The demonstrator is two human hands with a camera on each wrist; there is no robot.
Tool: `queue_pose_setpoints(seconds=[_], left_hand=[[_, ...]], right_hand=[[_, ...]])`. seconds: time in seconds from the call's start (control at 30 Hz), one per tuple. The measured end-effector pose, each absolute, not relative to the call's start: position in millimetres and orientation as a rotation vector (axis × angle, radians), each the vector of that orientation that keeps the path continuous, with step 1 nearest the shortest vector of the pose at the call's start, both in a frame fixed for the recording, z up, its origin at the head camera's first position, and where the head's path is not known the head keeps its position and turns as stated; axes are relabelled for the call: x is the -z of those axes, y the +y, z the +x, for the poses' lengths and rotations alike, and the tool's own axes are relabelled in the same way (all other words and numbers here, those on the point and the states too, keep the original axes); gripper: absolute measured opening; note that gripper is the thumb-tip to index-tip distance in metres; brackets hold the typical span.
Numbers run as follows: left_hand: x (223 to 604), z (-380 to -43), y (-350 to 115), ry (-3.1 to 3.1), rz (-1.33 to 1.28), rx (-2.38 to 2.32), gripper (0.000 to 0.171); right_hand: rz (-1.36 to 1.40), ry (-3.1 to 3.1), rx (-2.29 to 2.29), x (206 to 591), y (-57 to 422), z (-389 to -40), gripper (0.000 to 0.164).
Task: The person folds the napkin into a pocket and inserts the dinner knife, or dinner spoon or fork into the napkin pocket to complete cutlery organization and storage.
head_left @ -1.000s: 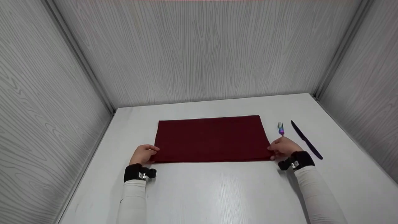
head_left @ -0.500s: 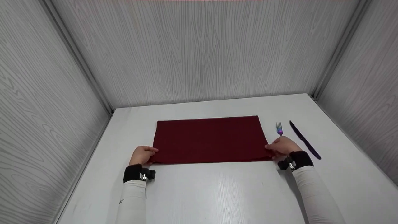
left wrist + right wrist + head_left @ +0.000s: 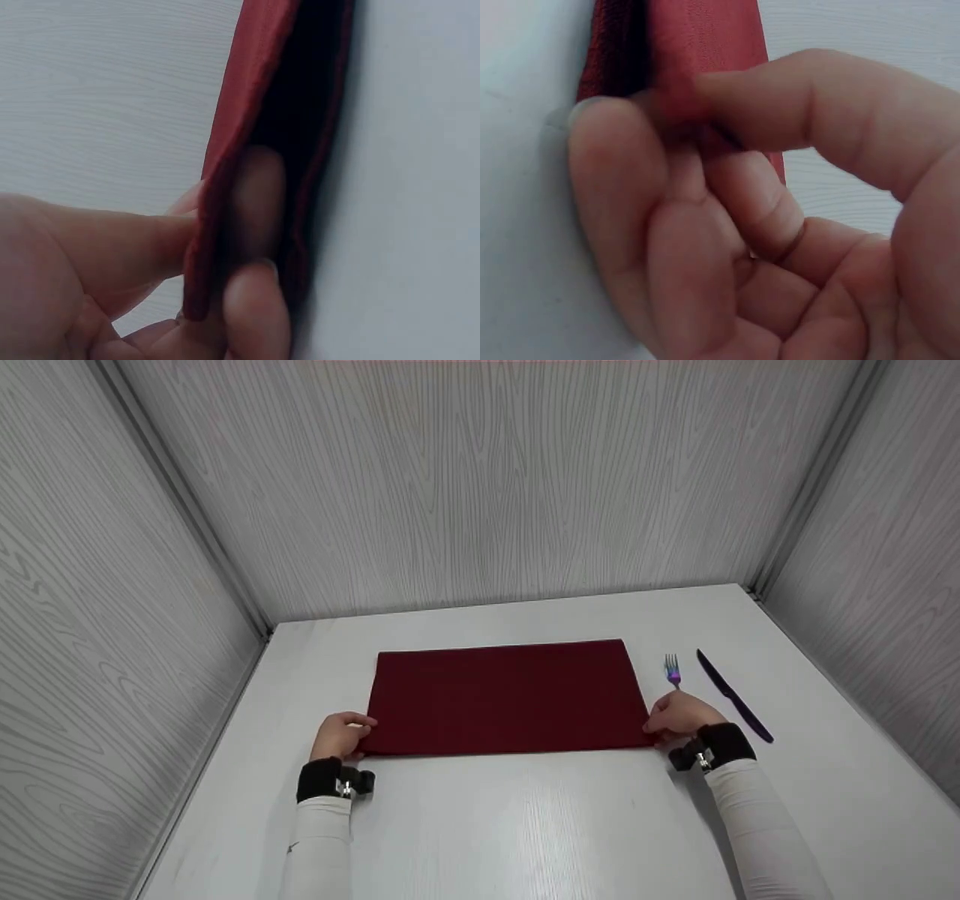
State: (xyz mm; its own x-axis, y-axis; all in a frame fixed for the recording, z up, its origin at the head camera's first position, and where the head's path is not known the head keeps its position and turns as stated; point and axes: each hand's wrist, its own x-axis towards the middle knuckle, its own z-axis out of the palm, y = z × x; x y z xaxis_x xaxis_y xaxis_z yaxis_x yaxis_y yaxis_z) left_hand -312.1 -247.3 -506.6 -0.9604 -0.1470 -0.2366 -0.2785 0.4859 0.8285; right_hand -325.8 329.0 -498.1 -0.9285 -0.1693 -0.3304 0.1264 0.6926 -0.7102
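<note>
A dark red folded cloth (image 3: 502,697) lies as a wide rectangle on the white table. My left hand (image 3: 337,735) pinches its near left corner; in the left wrist view the upper layer (image 3: 225,150) sits between thumb and fingers, and fingertips reach into the gap between the layers. At the near right corner my right hand (image 3: 682,714) pinches the cloth's edge (image 3: 682,90) between thumb and fingers. A fork (image 3: 673,669) with a rainbow sheen lies just beyond the right hand, which hides its handle.
A dark knife (image 3: 733,695) lies slanted to the right of the fork. Grey wood-grain panels (image 3: 480,487) enclose the white table (image 3: 487,825) at the back and both sides.
Both hands keep to the near corners of the cloth. The right thumb and fingers have shifted slightly at its corner, and the near edge looks straighter. The fork and knife stay put.
</note>
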Motion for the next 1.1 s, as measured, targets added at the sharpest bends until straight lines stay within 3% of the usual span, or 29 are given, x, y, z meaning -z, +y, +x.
queue_pose_setpoints(seconds=[0.77,1.1], left_hand=[[508.0,-313.4,-244.7,2.761,-0.29,-1.28,0.023],[510.3,-316.6,-243.0,2.793,-0.293,-1.401,0.024]], right_hand=[[-0.048,2.7,0.933,499.2,328.4,-325.7,0.018],[-0.053,2.722,0.931,500.2,329.9,-328.6,0.019]])
